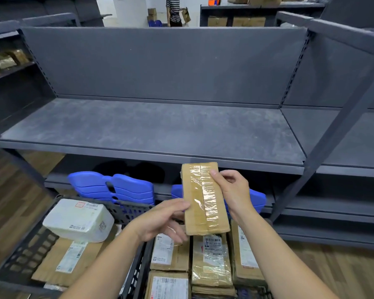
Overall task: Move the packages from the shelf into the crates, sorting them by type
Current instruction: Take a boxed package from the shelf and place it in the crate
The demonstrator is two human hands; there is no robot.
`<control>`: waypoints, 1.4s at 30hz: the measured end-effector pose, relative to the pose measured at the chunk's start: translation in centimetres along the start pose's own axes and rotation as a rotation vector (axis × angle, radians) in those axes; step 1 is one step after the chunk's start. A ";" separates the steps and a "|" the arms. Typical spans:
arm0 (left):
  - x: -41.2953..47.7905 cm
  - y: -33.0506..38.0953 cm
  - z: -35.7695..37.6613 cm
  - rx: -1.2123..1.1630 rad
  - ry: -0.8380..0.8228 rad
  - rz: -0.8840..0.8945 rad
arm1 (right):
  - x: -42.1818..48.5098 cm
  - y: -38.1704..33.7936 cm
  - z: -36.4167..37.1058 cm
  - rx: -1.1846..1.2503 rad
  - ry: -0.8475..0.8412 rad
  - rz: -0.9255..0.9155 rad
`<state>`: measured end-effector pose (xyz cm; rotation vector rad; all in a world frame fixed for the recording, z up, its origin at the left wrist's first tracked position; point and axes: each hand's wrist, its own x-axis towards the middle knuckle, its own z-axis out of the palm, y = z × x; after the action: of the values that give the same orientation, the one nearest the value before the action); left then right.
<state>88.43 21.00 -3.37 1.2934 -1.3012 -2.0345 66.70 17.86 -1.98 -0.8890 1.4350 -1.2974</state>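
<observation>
A long flat cardboard box point(200, 199), sealed with clear tape, is held in the air below the shelf edge. My right hand point(235, 192) grips its right side with the thumb on top. My left hand point(162, 221) holds its lower left edge, fingers curled under it. Beneath the box, the right crate point(148, 251) holds several brown cardboard boxes point(211, 260) with labels. The left crate point(28, 249) holds a white plastic mailer point(78, 219) on top of a flat brown envelope point(67, 260). The grey shelf board point(151, 128) in front of me carries nothing.
Folded blue crates point(112, 186) stand on the lower shelf behind the two crates. A slanted grey upright point(333, 130) rises on the right. Neighbouring shelves at the left hold brown parcels point(7, 58). A person point(173, 10) stands far back with a box. The floor is wood.
</observation>
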 end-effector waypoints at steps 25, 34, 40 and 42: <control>4.0 -2.5 1.7 0.885 1.019 0.688 | -0.7 -1.8 -0.8 0.098 -0.404 0.308; 2.1 -2.5 0.6 0.787 0.639 0.632 | 0.3 0.3 -3.1 0.171 -0.382 0.291; 2.5 -0.6 1.4 0.193 0.718 0.500 | 0.1 1.3 -3.9 0.242 -0.368 0.340; 2.6 -0.4 1.1 0.191 0.754 0.514 | 0.1 1.6 -4.2 0.258 -0.339 0.352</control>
<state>86.22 19.83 -4.81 1.4142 -1.2777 -0.9482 62.74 19.20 -3.71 -0.6143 1.0715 -0.9837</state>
